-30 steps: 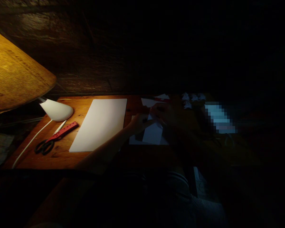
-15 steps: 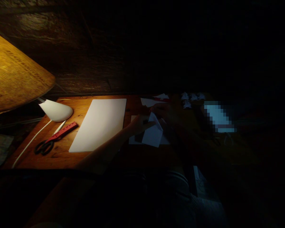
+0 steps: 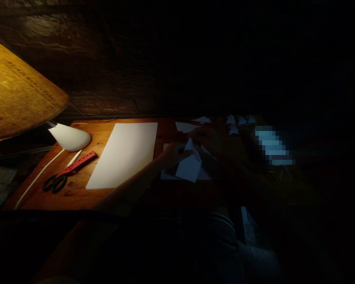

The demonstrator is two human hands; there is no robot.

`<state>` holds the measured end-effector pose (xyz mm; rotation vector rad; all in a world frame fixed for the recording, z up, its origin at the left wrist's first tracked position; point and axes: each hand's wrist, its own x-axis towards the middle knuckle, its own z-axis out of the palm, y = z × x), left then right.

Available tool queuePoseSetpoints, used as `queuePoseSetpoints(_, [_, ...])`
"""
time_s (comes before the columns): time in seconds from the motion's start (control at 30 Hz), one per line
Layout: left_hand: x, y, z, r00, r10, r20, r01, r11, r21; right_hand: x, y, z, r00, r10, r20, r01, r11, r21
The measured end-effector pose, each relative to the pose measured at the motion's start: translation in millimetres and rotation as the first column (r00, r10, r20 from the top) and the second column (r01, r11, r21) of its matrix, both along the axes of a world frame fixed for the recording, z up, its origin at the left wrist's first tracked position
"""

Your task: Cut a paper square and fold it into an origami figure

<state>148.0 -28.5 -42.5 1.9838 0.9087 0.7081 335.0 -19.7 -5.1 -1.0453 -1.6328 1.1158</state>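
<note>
A folded sheet of white paper (image 3: 188, 169), pointed at its far end, is held between both hands over another pale sheet (image 3: 168, 174) on the wooden table. My left hand (image 3: 175, 154) grips its left side, with the thumb lying across the paper. At the pointed end is my right hand (image 3: 205, 138), its fingers bent onto the tip; deep shadow hides much of it. Beyond the hands lie white paper pieces (image 3: 185, 126) with something red beside them.
A stack of white paper (image 3: 127, 154) lies left of my hands. Farther left are red-bladed scissors (image 3: 79, 162), a white pen-like stick (image 3: 74, 158) and a lamp base (image 3: 71, 138). Small folded paper shapes (image 3: 232, 129) sit at the back right, near a pixelated bright screen (image 3: 273, 146).
The folded paper has shifted and turned very slightly, its near edge moving a little left. Both hands keep their hold on it.
</note>
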Motion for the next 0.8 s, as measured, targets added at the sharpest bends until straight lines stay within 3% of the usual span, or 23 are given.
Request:
queuePoseSetpoints(0.2, [-0.1,1.0,-1.0,1.0,0.026,0.014,-0.027,1.0,0.015,-3.7,-5.0,4.8,0.998,-0.064,0.003,0.063,0.997,0.051])
queuePoseSetpoints(0.43, [-0.8,1.9,-3.7,0.999,0.029,0.027,-0.028,0.999,-0.023,-2.8,-2.5,-1.0,1.0,-0.03,-0.004,0.029,0.999,-0.03])
queuePoseSetpoints(0.8, [-0.2,1.1,0.5,0.998,0.064,-0.007,-0.065,0.997,-0.051,-4.1,-1.1,-0.3,0.996,-0.069,0.049,0.069,0.998,0.002])
